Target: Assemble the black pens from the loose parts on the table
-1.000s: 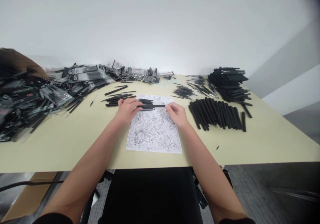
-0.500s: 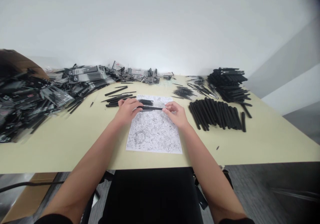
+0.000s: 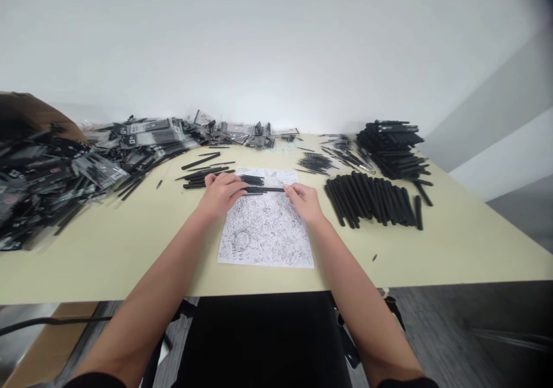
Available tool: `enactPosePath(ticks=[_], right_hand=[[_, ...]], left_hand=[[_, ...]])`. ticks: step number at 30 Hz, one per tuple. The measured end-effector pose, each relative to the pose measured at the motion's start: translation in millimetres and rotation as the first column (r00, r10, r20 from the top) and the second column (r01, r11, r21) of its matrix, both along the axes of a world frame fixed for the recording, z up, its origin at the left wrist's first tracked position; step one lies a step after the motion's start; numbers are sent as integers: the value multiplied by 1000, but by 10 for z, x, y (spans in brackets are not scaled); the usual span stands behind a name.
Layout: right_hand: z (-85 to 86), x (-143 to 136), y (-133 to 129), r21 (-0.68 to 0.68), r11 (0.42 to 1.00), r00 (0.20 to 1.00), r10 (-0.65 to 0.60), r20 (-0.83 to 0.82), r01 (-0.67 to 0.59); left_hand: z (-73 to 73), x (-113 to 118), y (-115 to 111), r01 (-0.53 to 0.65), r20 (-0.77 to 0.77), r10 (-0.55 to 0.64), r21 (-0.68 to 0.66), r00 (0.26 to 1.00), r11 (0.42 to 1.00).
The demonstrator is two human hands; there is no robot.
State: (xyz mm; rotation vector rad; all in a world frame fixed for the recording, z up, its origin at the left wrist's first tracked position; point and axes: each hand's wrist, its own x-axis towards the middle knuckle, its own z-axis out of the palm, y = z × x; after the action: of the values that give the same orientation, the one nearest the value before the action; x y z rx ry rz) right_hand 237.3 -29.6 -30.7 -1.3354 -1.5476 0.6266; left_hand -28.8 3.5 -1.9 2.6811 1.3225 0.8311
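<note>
A slim black pen [image 3: 268,189] lies crosswise between my hands, over the upper part of a scribbled white sheet of paper [image 3: 268,232]. My left hand [image 3: 220,193] is closed on its left end, fingers bent over it. On the other end, my right hand [image 3: 303,199] pinches the tip between thumb and fingers. Several thin black refills [image 3: 252,180] lie just behind the pen, partly hidden by my left hand. Black pen parts [image 3: 203,176] are spread left of the paper, beside and behind that hand.
A heap of packaged pens [image 3: 38,180] and a cardboard box [image 3: 38,111] fill the left side. Right of the paper, thick black pens [image 3: 371,198] lie in a row, with stacked ones [image 3: 389,146] behind. Loose refills [image 3: 316,162] and a small cap [image 3: 374,257] lie on the table.
My right hand's fingers have closed more tightly around the right end of the pen. The left hand stays on the other end. The view has shifted slightly.
</note>
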Motion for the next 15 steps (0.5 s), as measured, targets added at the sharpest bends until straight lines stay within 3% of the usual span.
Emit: enactPosePath(ticks=[6, 10, 15], right_hand=[[20, -9, -2, 35, 999, 1000, 11, -19, -11], [5, 1, 10, 52, 999, 999, -7, -51, 10], [-34, 8, 28, 36, 999, 999, -25, -30, 26]], left_hand=[[53, -74, 17, -53, -18, 53, -15, 998, 998], [97, -286, 86, -249, 24, 249, -6, 968, 969], [44, -619, 201, -504, 14, 505, -46, 863, 862]])
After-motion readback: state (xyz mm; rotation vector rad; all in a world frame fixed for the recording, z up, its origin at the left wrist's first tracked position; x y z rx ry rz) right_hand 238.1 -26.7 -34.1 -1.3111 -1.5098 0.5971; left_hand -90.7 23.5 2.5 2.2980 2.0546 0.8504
